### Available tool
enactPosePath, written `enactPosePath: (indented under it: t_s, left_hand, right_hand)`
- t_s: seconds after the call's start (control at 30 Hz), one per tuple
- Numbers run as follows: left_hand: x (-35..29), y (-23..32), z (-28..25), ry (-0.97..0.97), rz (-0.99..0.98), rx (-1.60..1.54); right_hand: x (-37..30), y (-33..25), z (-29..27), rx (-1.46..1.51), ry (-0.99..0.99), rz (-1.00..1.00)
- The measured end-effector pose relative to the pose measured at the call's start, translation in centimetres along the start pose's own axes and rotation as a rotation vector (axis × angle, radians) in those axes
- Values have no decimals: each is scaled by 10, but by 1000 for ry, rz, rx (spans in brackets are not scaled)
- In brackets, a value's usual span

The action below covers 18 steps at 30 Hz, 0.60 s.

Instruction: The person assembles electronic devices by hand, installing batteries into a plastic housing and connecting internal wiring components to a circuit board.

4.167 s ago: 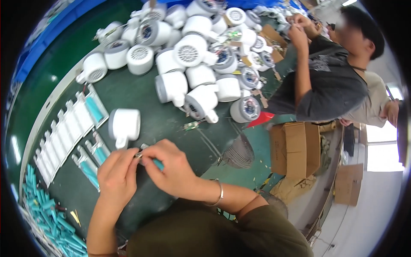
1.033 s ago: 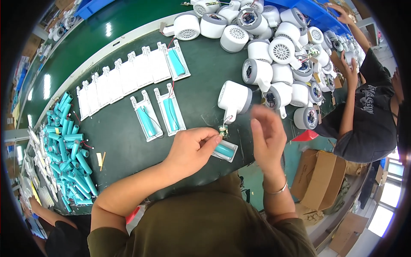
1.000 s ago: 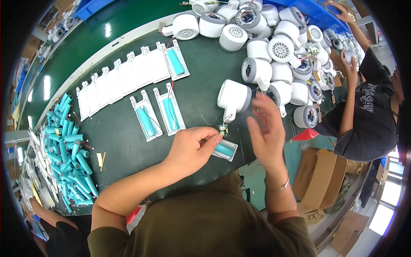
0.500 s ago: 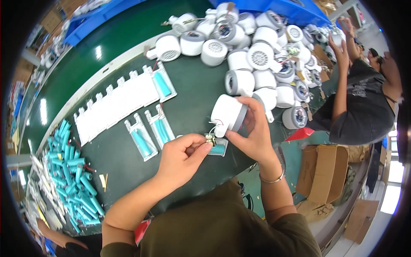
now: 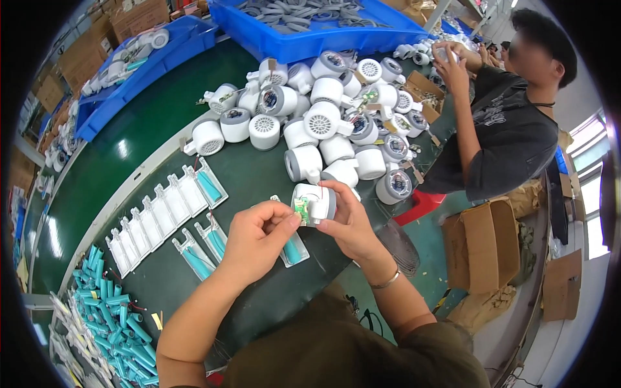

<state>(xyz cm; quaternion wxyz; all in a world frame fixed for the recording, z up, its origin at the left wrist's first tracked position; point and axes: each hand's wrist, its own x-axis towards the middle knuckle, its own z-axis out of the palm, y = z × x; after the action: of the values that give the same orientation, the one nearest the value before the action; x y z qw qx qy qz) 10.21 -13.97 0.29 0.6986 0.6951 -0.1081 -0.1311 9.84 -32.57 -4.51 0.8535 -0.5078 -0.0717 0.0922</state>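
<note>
My right hand is closed around a white round housing with a grey rim, its short neck pointing down toward me. My left hand pinches a small green circuit board by its edge, right beside that neck. A thin red wire shows over the housing. Under my hands lies a white handle shell with a teal battery in it. Two more such shells lie left of my left hand, one partly covered by it.
Several white shells stand in a row at left. A heap of teal batteries is at lower left. Many white housings are piled beyond my hands. Blue bins stand behind. A co-worker and cardboard boxes are at right.
The view has tilted up, showing more of the bins and co-worker. The housing's neck has turned toward me, and the circuit board has come up from over the battery shell to the neck.
</note>
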Motion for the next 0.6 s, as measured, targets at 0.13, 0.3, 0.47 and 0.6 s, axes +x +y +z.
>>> enactPosePath:
  t_s: [0.13, 0.3, 0.47, 0.6]
  left_hand:
    - [-4, -1, -12, 44, 120, -23]
    - [-15, 0, -22, -84, 20, 233]
    - [2, 30, -106, 178, -36, 13]
    - [65, 142, -252, 854, 238, 441]
  right_hand:
    - [10, 1, 13, -23, -7, -50]
    - [-5, -10, 12, -72, -37, 129]
    - [84, -28, 74, -360, -277, 280]
    - [269, -61, 154, -709, 340, -557]
